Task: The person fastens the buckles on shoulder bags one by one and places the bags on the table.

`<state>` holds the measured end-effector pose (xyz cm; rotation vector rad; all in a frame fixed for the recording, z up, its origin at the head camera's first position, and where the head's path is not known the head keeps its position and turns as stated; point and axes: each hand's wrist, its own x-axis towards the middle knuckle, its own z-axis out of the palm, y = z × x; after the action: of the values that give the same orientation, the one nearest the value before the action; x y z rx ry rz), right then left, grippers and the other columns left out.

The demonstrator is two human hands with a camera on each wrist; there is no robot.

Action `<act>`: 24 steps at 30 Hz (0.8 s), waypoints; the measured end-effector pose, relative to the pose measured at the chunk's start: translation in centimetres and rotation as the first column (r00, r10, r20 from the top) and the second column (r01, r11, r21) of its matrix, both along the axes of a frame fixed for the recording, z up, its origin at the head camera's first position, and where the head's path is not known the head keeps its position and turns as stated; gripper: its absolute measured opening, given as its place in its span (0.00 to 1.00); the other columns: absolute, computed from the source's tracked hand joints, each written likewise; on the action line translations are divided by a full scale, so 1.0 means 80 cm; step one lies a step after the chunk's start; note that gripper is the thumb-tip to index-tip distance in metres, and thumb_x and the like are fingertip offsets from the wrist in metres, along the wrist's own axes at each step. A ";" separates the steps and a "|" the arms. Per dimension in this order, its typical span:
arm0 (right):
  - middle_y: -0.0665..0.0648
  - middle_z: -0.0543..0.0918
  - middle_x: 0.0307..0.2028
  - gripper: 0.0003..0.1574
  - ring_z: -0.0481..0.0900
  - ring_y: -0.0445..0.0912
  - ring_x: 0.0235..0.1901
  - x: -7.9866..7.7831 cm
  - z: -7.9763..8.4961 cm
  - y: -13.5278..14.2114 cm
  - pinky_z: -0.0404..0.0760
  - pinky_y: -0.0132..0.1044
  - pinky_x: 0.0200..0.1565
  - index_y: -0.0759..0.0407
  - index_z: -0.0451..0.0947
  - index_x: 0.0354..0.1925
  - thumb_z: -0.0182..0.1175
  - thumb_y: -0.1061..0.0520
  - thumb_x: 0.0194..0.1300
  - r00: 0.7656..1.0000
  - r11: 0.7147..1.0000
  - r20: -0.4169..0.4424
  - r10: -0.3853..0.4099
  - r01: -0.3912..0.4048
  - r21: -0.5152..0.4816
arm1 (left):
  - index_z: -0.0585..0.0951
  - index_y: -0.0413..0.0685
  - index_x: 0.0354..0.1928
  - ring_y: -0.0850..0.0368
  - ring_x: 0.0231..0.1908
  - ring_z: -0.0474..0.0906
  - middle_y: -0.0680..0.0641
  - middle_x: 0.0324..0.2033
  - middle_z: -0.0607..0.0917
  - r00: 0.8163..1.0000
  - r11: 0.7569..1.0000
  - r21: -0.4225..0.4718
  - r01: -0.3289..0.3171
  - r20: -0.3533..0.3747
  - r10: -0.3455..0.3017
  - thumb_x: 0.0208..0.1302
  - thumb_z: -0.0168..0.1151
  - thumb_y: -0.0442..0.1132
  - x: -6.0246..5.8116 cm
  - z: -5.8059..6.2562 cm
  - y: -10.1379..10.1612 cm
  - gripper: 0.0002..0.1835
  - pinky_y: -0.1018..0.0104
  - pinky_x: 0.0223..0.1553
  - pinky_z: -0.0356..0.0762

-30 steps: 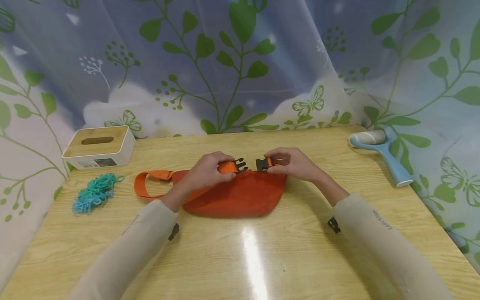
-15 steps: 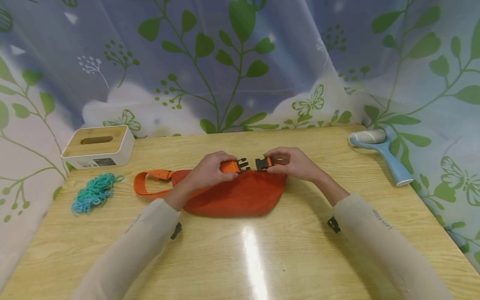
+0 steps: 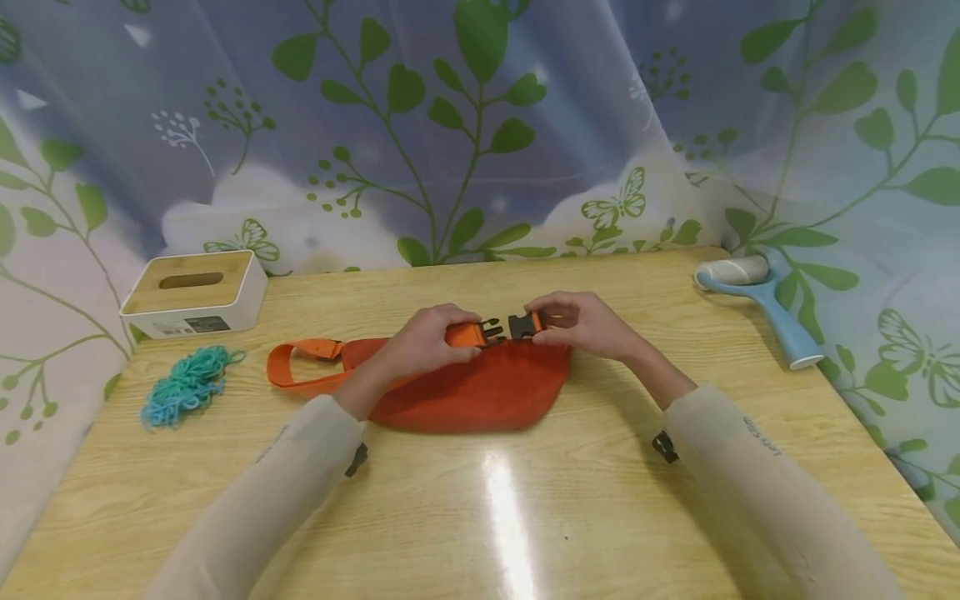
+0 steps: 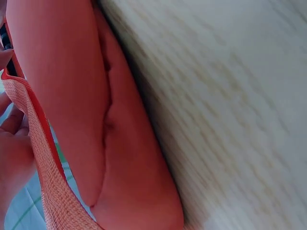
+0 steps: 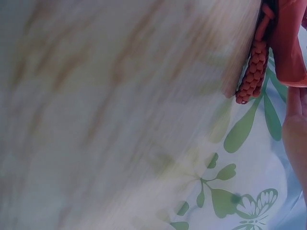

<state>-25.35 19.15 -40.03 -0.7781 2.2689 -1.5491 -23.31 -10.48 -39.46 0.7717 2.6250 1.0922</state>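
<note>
An orange-red waist bag [image 3: 480, 392] lies on the wooden table in front of the person. The left hand [image 3: 426, 340] pinches the strap end at the black pronged buckle half [image 3: 491, 332], its prongs facing right. Opposite it, the right hand [image 3: 587, 325] holds the black socket half of the buckle [image 3: 521, 326] between thumb and fingers. A narrow gap separates the two halves above the bag's top edge. The orange strap [image 3: 279, 367] loops out at the bag's left. In the left wrist view the ribbed strap [image 4: 53, 177] runs along the bag [image 4: 62, 86] to the left hand.
At the back left stands a white tissue box [image 3: 197, 292] with a wooden lid. Teal and blue yarn [image 3: 189, 385] lies before it. A blue-handled lint roller [image 3: 780, 312] lies at the right edge. A braided red cord [image 5: 252, 74] hangs by the bag in the right wrist view.
The left hand has shifted a little to the right with the pronged half, so the gap between the buckle halves is smaller. The right hand has stayed nearly still.
</note>
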 end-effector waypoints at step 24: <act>0.72 0.74 0.64 0.34 0.72 0.60 0.66 -0.002 -0.007 0.000 0.73 0.47 0.64 0.74 0.72 0.65 0.70 0.65 0.64 1.000 1.000 0.006 0.022 -0.022 -0.020 | 0.78 0.40 0.65 0.51 0.40 0.77 0.44 0.53 0.82 1.000 1.000 0.006 0.003 -0.001 -0.003 0.65 0.71 0.43 -0.004 0.000 0.013 0.29 0.60 0.40 0.77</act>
<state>-25.52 19.12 -40.58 -0.7995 2.2359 -1.5650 -23.63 -9.43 -39.43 0.7767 2.6217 1.0997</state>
